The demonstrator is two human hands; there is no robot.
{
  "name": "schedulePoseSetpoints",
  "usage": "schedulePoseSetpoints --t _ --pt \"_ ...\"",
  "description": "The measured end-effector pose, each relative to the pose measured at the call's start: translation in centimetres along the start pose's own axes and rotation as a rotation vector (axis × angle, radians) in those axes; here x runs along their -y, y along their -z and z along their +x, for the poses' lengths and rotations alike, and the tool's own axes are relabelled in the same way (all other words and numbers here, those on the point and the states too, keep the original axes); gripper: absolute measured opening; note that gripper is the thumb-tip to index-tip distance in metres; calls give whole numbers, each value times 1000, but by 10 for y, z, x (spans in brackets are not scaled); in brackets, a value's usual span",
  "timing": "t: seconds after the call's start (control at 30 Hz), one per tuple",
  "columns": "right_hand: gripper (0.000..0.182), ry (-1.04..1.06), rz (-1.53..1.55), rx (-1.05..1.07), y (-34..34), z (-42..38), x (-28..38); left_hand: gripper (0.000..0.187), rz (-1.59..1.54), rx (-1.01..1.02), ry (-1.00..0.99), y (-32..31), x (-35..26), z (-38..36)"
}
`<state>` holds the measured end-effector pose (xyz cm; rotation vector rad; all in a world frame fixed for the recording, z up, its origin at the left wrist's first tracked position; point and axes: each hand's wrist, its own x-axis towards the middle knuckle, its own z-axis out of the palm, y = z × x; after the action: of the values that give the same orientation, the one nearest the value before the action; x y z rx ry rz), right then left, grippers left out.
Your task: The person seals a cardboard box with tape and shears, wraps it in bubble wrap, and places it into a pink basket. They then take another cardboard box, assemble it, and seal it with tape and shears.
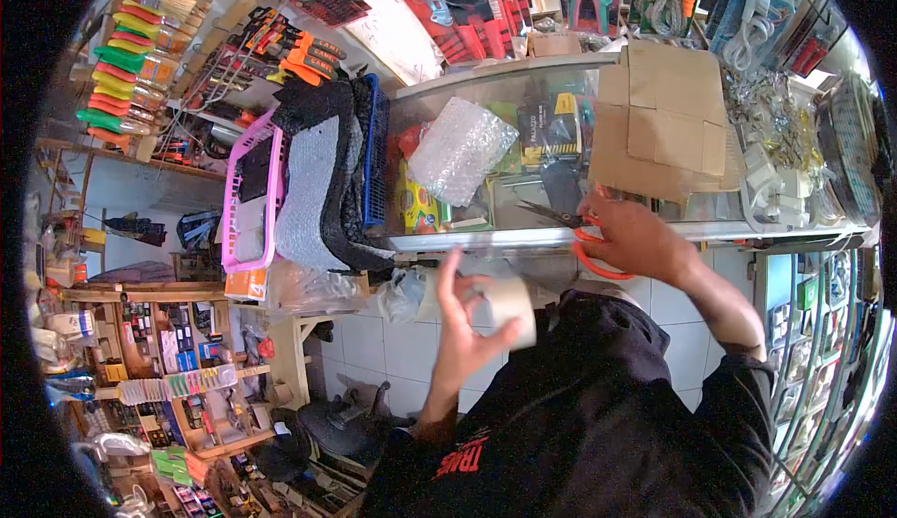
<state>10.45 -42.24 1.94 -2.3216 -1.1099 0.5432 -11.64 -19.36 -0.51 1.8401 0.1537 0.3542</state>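
Note:
My left hand [460, 326] is curled around a wide roll of tape [511, 314], blurred by motion, in front of the counter edge. A pair of scissors [599, 258] with orange handles is in my right hand [633, 236]. Its dark blades [549, 213] point left over the counter's front rim and look slightly parted. To the left of the blades, a bubble-wrapped packet [462, 151] lies on the glass counter [448, 241], with neither hand touching it.
Flattened cardboard [662, 126] lies at the counter's right. On the left stand a pink basket [229, 261] and a blue basket [377, 158], with sheets of bubble wrap [310, 196] between them. Hanging paintbrushes [140, 60] and boxed tools surround the counter. A stool [346, 420] stands below.

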Motion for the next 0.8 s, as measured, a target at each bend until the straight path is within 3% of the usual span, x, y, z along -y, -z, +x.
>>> schedulePoseSetpoints --t 0.07,0.17,0.27,0.47,0.67,0.8 --pt "38 -40 -28 -55 -27 9 -2 115 354 -133 -84 19 3 14" --pt "33 80 -75 -256 -70 33 -15 119 674 -222 -69 49 23 36" --pt "28 121 -229 -293 -82 48 -12 128 882 -246 -211 67 35 61" --pt "22 -160 -367 -332 -105 78 -1 135 890 -159 -108 89 62 91" --pt "32 -253 -563 -332 -110 90 8 128 727 -69 -59 97 63 109" --pt "31 -170 -688 -467 -112 91 4 117 814 -93 -137 99 65 113"
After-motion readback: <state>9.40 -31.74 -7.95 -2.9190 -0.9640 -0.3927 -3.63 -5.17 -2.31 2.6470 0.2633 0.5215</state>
